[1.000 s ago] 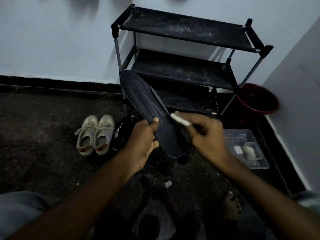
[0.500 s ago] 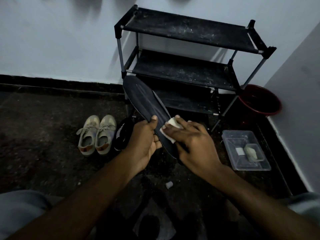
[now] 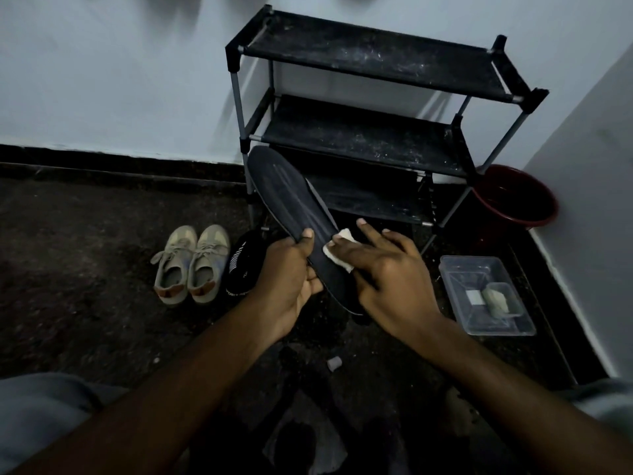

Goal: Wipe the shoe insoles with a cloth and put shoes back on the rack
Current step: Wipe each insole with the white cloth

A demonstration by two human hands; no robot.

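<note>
A black rack (image 3: pixel 370 56) is standing on the dark floor (image 3: pixel 85 255). Nearer, the left hand (image 3: pixel 291 279) is gripping the tilted insole (image 3: pixel 291 197); straight fingers of the right hand (image 3: pixel 387 279) are pressing a cloth (image 3: pixel 344 235) onto it.

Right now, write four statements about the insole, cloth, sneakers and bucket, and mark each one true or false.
The left hand grips the dark insole. True.
The right hand presses a white cloth onto the insole. True.
The beige sneakers stand on the shoe rack's top shelf. False: they stand on the floor, left of it.
The red bucket sits left of the rack. False: it sits to its right.
</note>
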